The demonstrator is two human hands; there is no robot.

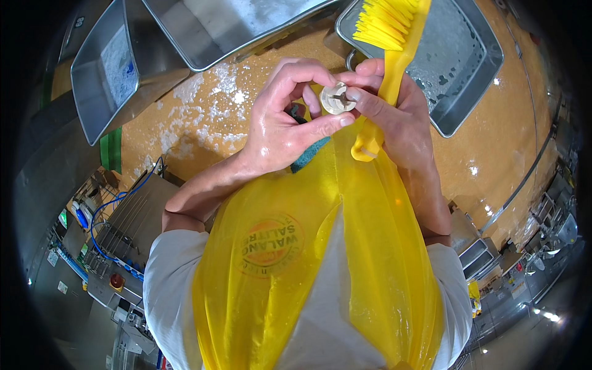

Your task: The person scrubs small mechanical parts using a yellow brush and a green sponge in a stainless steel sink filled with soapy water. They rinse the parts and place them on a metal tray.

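My left hand [282,125] pinches a small round cream-coloured part [331,101], apparently plastic, between thumb and fingers. A dark slot or cross shape marks the part's face. Below that hand a teal scouring pad [311,155] shows; whether the lower fingers grip it is hidden. In my right hand [404,122] is a yellow long-bristled brush [393,76], its bristles up and its handle end towards my body. The right thumb and fingertips also touch the round part. Both hands look wet, in front of the yellow plastic apron [277,208].
A deep metal bin [104,111] with suds stands at upper left, beside a larger metal basin [185,51]. At upper right is a wet metal tray [478,92]. Foam and water lie on the orange-brown floor [212,115]. A wire rack cart [143,199] with a blue hose [99,210] stands at left.
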